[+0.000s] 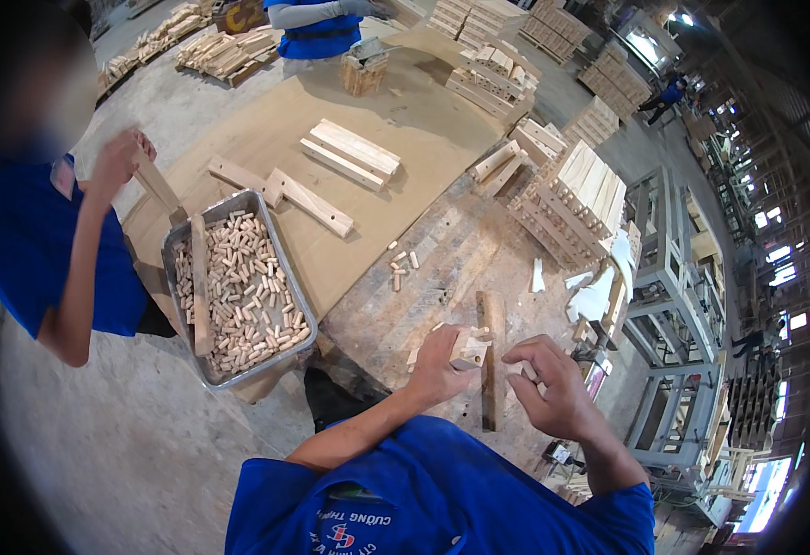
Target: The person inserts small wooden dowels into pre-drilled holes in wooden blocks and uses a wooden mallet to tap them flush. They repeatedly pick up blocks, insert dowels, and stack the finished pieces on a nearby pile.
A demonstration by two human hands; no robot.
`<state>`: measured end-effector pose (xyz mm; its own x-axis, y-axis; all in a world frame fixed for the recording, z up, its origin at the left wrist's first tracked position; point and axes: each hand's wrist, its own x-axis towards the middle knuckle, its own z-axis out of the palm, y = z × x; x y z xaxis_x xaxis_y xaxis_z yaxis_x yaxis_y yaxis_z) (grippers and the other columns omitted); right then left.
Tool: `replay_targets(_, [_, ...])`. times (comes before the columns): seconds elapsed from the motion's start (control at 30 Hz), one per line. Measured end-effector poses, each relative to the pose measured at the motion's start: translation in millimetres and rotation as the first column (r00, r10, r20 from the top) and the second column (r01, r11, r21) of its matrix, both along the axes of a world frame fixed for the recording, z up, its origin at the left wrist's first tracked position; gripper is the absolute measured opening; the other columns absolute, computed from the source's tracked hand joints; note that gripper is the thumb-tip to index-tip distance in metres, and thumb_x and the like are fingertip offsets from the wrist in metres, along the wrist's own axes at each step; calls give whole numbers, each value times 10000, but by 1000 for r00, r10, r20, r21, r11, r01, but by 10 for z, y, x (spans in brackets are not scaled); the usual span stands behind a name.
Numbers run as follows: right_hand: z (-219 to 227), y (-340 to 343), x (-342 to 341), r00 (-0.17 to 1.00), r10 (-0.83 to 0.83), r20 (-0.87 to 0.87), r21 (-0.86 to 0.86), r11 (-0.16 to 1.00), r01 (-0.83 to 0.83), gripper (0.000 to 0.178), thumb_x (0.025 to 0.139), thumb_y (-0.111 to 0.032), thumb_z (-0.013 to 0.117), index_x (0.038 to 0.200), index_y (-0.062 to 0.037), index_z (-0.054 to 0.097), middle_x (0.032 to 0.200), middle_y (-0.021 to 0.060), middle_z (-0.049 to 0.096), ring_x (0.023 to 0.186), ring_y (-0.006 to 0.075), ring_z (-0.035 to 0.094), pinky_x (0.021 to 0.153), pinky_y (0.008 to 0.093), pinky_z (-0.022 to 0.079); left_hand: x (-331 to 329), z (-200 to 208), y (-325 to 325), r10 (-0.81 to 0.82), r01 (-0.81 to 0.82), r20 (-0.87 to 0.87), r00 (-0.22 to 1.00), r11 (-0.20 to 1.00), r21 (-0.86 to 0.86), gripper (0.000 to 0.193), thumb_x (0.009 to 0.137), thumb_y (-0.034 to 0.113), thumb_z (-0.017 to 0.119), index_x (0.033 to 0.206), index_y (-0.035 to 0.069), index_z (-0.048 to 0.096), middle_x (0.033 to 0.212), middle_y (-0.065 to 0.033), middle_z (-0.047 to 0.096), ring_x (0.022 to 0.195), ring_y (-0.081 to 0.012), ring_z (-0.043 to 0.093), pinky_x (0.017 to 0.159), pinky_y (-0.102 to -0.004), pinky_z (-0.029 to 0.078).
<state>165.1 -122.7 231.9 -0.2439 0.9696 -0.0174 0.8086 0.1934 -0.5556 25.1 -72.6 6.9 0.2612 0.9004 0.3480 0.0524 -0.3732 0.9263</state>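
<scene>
My left hand [435, 370] is closed round a pale wooden block [469, 351] with a hole in its end, held over the worktable. Just to the right, my right hand [556, 387] is curled, thumb and fingers drawn together. A small pale bit shows at its fingertips, too small to make out. Between the two hands a darker wooden strip [490, 402] lies lengthwise on the table. Beyond them, several short wooden dowels [398, 270] are scattered on the worn tabletop [442, 240].
A metal tray [309, 326] full of dowels stands at left, a wooden bar [200, 287] across it. Beside it, a co-worker's hand [123, 157] holds a wood piece. Wooden bars [349, 153] lie on brown board. Stacked wood [571, 199] and white scraps [595, 296] line the right.
</scene>
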Motion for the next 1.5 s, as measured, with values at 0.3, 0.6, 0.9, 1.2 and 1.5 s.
replay_targets(0.3, [-224,-190,168,924,-329,-195,-240,929,280,169,984,-48,680,1149,-11,692,935,139,744,761,283,749,721,360,597,24,-24,-42,14,-11,-61,998,999,52,566,722,98,854,1233,70,614,1077,-161,675,1010,-394,668,860,-452,535])
replay_targets(0.6, [-474,13,133,996,27,-90,26,999,-25,188,957,-67,722,1138,-20,714,969,178,703,865,389,715,742,449,569,-10,2,-64,-44,44,-29,999,999,-12,585,721,107,832,1257,78,599,1125,-169,639,1064,-423,614,919,-495,489])
replay_targets(0.9, [-546,58,128,996,88,-24,32,996,-87,207,964,-63,681,1168,-26,678,990,198,689,848,422,705,739,493,576,16,-61,-83,-30,31,-39,999,999,17,633,724,107,852,1288,72,567,1121,-178,628,1058,-430,606,913,-503,486])
replay_targets(1.2, [-447,41,27,949,190,251,-62,982,-180,229,871,1,596,1094,-23,551,963,206,631,812,451,689,721,526,577,11,-133,-109,-54,54,-56,997,999,3,668,713,127,868,1309,61,573,1187,-185,639,1121,-433,605,957,-496,488])
replay_targets(1.5, [-491,-66,-47,995,89,53,105,990,-94,321,927,-72,678,1222,2,577,1032,198,677,805,392,700,699,456,582,-139,-171,-50,-113,113,5,994,993,-17,641,705,112,865,1283,69,592,1165,-175,661,1097,-415,645,945,-462,528])
